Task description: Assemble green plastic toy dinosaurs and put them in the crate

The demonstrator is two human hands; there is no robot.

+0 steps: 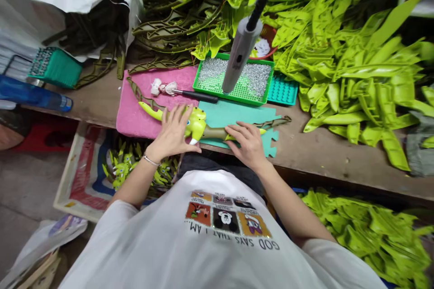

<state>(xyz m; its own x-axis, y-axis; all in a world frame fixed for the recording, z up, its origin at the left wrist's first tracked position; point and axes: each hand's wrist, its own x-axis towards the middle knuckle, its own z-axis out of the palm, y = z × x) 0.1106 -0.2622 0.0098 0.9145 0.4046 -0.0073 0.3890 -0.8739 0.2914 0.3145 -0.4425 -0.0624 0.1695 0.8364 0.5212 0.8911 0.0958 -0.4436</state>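
Observation:
A lime-green plastic toy with a dinosaur-like head [197, 123], a blue eye and a white tusk lies across a pink pad and a teal foam mat [224, 115]. My left hand [172, 131] spreads over its head, fingers on top and thumb at the near side. Right of the head runs an olive-brown body [214, 133]. My right hand [247, 142] rests with bent fingers on that part and a slim green end piece; the fingertips partly hide the contact. Thin olive strips [278, 122] stick out at both ends.
A screwdriver [198, 95] hangs above a green tray [195, 82] of small screws, with another electric driver [237, 54] suspended over it. Lime-green parts [359, 67] heap at right, olive strips [169, 31] behind. A crate [66, 180] below left holds finished-looking green toys.

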